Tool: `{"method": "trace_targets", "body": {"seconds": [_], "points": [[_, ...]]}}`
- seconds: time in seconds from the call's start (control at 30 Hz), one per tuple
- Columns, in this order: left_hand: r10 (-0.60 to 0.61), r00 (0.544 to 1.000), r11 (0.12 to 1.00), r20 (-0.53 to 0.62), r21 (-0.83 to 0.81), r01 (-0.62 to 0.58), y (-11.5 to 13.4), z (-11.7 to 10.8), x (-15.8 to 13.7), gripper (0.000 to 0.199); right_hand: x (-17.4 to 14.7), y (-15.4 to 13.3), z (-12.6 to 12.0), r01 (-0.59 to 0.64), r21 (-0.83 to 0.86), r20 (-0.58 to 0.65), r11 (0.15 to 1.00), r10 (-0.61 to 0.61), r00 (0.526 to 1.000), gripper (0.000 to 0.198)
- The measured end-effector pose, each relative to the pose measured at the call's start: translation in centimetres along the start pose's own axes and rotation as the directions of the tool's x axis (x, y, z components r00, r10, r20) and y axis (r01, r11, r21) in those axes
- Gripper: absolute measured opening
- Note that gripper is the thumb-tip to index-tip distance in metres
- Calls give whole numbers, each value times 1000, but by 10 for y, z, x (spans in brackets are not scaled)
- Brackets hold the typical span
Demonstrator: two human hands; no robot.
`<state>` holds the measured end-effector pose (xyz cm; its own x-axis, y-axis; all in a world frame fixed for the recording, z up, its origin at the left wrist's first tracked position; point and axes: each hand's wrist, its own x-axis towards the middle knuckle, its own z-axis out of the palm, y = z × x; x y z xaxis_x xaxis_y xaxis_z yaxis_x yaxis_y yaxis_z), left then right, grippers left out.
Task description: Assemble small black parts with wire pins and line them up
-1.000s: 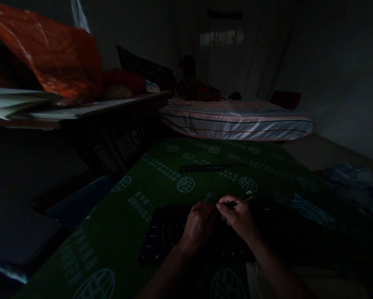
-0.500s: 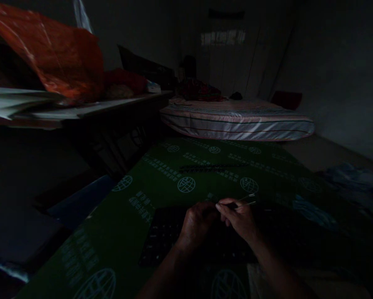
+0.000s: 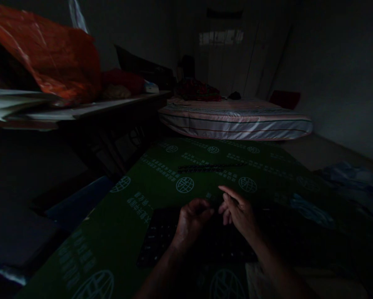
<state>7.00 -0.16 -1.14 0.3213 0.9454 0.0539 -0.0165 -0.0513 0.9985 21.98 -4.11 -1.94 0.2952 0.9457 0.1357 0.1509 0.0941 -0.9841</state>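
A black keyboard (image 3: 155,238) lies on the green printed cover, dark and hard to read in the dim light. Over its upper edge, my left hand (image 3: 191,220) is closed in a pinch; whatever is between thumb and fingers is too dark to make out. Close to its right is my right hand (image 3: 239,211), index finger pointing out and the other fingers curled in. Anything inside those curled fingers is hidden. Beyond both hands lie thin dark strips (image 3: 201,169), side by side on the cover.
A crumpled blue cloth (image 3: 312,211) lies right of the keyboard. A pale flat board (image 3: 258,282) shows at the near edge. Left stands a desk (image 3: 111,106) with an orange plastic bag (image 3: 64,62). A striped mattress (image 3: 236,120) is at the back.
Two thin shiny prongs stuck out of my right hand before; they no longer show. My right index finger has straightened, and the fingertips of both hands have moved slightly apart.
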Motion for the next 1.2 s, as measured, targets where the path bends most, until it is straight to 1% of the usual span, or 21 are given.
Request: {"method": "trace_targets", "body": {"seconds": [0.1, 0.17, 0.2, 0.3, 0.43, 0.63, 0.73, 0.83, 0.9, 1.0, 1.13, 1.2], "points": [[-27, 1000, 998, 12, -52, 28, 0, -2, 1, 13, -1, 3, 1, 170, -125, 40, 978, -166, 985, 32], [-27, 999, 997, 25, -70, 29, -1, -3, 1, 13, -2, 3, 3, 298, -214, 75, 930, -288, 955, 23], [-24, 999, 997, 30, -79, 26, -1, -4, 2, 12, -3, 2, 4, 345, -243, 99, 906, -331, 938, 22], [-21, 999, 993, 30, -115, 24, 0, -5, 2, 11, -4, 1, 6, 420, -280, 181, 863, -382, 906, 25], [-47, 999, 985, 17, -165, 49, 2, -4, 3, 11, -3, 3, 5, 444, -304, 228, 843, -388, 893, 25], [-38, 998, 988, 48, -147, 45, -1, -6, 3, 12, -3, 4, 5, 419, -336, 233, 844, -357, 905, 22], [-41, 999, 992, 28, -117, 44, -1, -6, 3, 12, -3, 1, 4, 406, -361, 264, 840, -326, 908, 22], [-36, 999, 999, -11, -24, 36, 2, -5, 2, 12, 9, -2, -7, 371, -423, 227, 827, -299, 927, 23], [-12, 1000, 998, -10, 66, 12, 5, -3, 2, 12, 27, -1, -19, 332, -492, 181, 805, -279, 943, 22], [29, 998, 981, 49, 191, -38, 6, -3, 0, 12, 68, 9, -43, 281, -604, 116, 746, -267, 957, 23], [50, 992, 943, 119, 322, -86, 2, -4, -2, 12, 119, 31, -65, 138, -788, 71, 600, -134, 988, 24], [72, 988, 917, 139, 381, -121, 0, -5, -2, 12, 135, 42, -69, 123, -809, 71, 575, -112, 991, 24]]}}
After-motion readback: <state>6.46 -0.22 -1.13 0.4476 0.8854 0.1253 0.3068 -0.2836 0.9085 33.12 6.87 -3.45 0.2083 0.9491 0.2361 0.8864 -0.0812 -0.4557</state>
